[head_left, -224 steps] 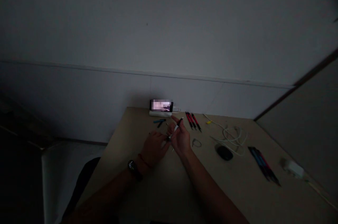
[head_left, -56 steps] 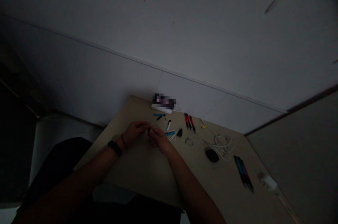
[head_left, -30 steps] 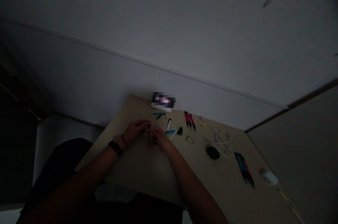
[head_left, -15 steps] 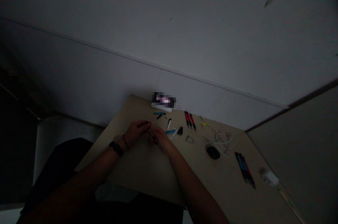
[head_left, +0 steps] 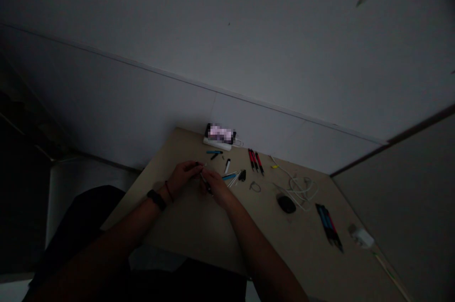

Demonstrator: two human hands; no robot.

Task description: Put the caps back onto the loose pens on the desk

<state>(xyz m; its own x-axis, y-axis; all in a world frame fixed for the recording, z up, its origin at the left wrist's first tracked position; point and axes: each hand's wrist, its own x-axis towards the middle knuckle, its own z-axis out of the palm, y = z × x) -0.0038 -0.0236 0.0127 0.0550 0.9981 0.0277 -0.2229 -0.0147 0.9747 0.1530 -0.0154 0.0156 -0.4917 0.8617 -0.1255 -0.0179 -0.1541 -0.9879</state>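
Note:
Over the near left part of the desk, my two hands meet with their fingertips together. My right hand is closed round a slim dark pen, whose end shows below the fingers. My left hand is pinched at the pen's upper end, where a small dark bit shows; its exact form is too dim to make out. Just right of the hands lie a blue pen barrel, several thin white refills and small black parts. Beyond them are a white-and-black piece and another blue barrel.
A lit phone leans on a white stand by the wall. Red pens, a thin cable loop, a black mouse, white cables, blue and red pens and a white plug lie rightward on the desk.
The hands keep nearly the same place and grip, with only slight finger movement. The phone screen looks brighter, and the whole view has shifted very slightly.

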